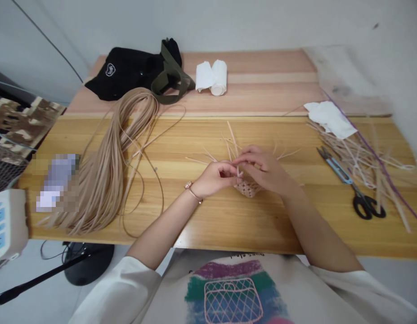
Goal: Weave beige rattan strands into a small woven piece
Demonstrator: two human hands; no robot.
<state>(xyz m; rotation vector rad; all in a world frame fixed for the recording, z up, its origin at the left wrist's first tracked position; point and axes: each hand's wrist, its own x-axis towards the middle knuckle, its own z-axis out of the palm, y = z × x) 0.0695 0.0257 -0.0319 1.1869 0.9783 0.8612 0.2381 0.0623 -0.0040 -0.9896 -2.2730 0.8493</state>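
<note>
A small woven piece [248, 188] of pale beige strips sits between my hands near the middle of the wooden table, loose strip ends fanning out beyond it. My left hand [219, 178], with a bracelet at the wrist, pinches the left edge of the weave between thumb and fingers. From the right, my right hand [262, 167] reaches over the top of the piece, its fingers bent together at a strip by my left fingertips. My palm and fingers hide part of the weave.
Left lies a large bundle of beige strips [107, 180], beside a blurred-out object [56, 182]. A black bag [130, 69] and white roll [218, 78] are behind. Scissors [366, 204], a blue-handled tool [336, 166], tissue [329, 118] and loose strips [380, 166] lie right.
</note>
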